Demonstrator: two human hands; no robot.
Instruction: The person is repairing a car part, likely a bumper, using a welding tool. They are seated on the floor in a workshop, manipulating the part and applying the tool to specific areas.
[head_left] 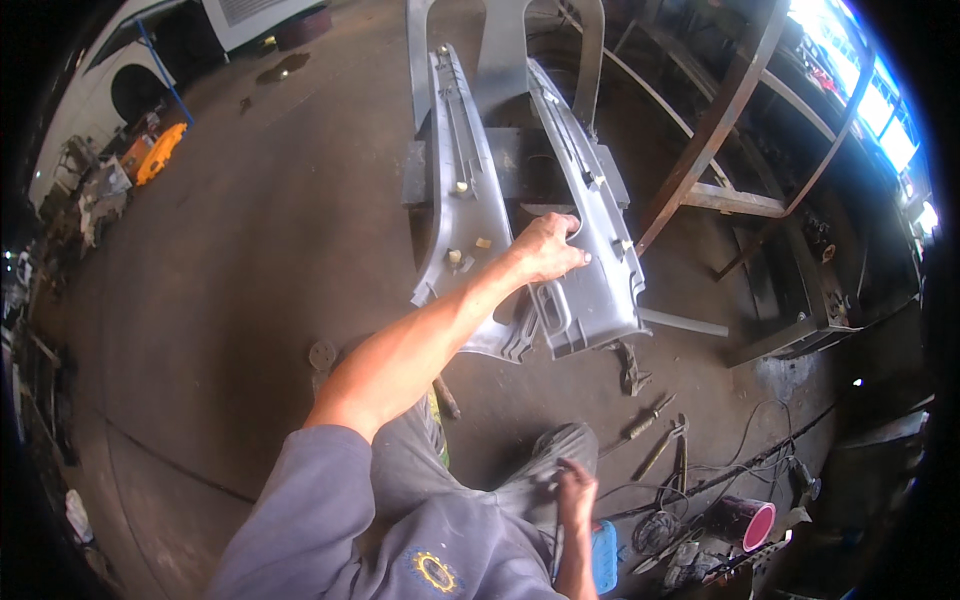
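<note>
Two long grey plastic trim panels, a left panel [466, 205] and a right panel [605, 270], lie side by side in front of me. They have small pale clips, and their narrow ends rest toward a grey plastic chair [500, 50]. My left hand [548, 247] reaches across and grips the right panel near its inner edge, thumb on its face and fingers curled at a rounded cut-out. Low beside my right knee, my right hand [574, 492] has curled fingers. A thin dark shape runs by it, but what it holds is not clear.
Pliers [668, 445], a screwdriver-like tool [650, 418] and a clamp [630, 370] lie on the floor at right. Nearby are cables, a pink-rimmed container [755, 525] and a blue object [604, 556]. A rusty metal frame [715, 120] stands far right; a white vehicle [110, 90] is far left.
</note>
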